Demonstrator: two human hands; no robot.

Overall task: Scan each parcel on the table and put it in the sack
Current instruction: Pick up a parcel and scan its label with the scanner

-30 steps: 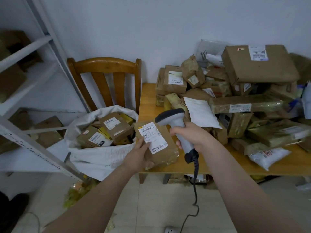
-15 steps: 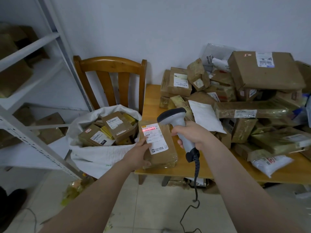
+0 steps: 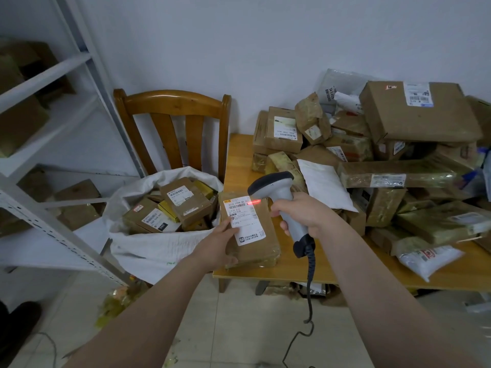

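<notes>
red line (image 3: 254,201) now further right on parcel (image 3: 261,243), in left hand (image 3: 216,244) grip; scanner (image 3: 276,187) (corded) alongside, in right hand (image 3: 305,211) grip

Handheld scanner (image 3: 281,197): one, corded.
Held parcel (image 3: 252,235): one, with one white label.
Sack (image 3: 159,245): one, white.
Bagged parcels (image 3: 186,200) showing at its mouth: at least four.
Table (image 3: 292,272): one, wooden.
Heaped parcels (image 3: 419,115) on it: well over a dozen; the exact count cannot be read.
Chair (image 3: 172,102): one.
Shelving unit (image 3: 87,65): one.
Hands: two, the left hand (image 3: 220,245) and the right hand (image 3: 305,213).
</notes>
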